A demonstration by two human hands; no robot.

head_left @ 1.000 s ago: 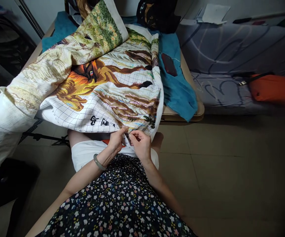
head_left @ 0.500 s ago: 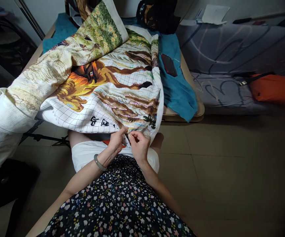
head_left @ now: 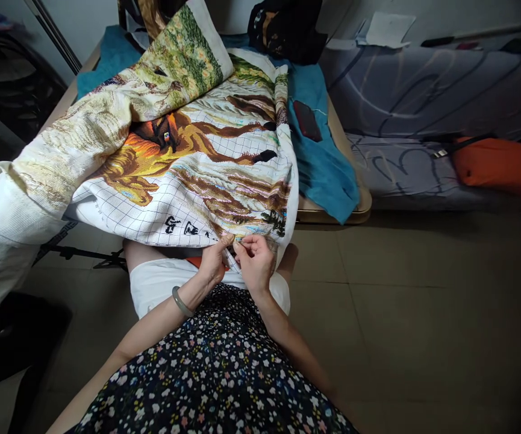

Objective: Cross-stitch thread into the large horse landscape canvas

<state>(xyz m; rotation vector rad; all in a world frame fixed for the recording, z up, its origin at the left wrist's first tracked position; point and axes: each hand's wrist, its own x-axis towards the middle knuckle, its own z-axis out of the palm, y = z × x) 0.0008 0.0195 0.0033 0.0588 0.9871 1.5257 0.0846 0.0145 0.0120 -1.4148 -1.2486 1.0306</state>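
A large cross-stitch cloth (head_left: 251, 175) with horses, brown bands and dark written characters spreads from the table onto my lap, its left part rolled and folded over. At its near edge my left hand (head_left: 214, 260) is closed on the fabric, thumb on top, a jade-like bangle (head_left: 182, 301) round the wrist. Right beside it, the fingers of my right hand (head_left: 255, 262) are pinched together against the cloth. Whatever lies between those fingertips is too small to make out; a needle or thread cannot be seen.
Under the cloth, a teal cover (head_left: 327, 175) lies on a low table (head_left: 362, 205). A dark phone (head_left: 308, 120) rests on the cover and a black bag (head_left: 287, 30) stands behind. To the right are a grey patterned sofa (head_left: 400, 163) and an orange bag (head_left: 499, 163).
My right hand has turned slightly, its fingertips moving up a little and closer to my left thumb. The cloth near the written characters has shifted and creased slightly.
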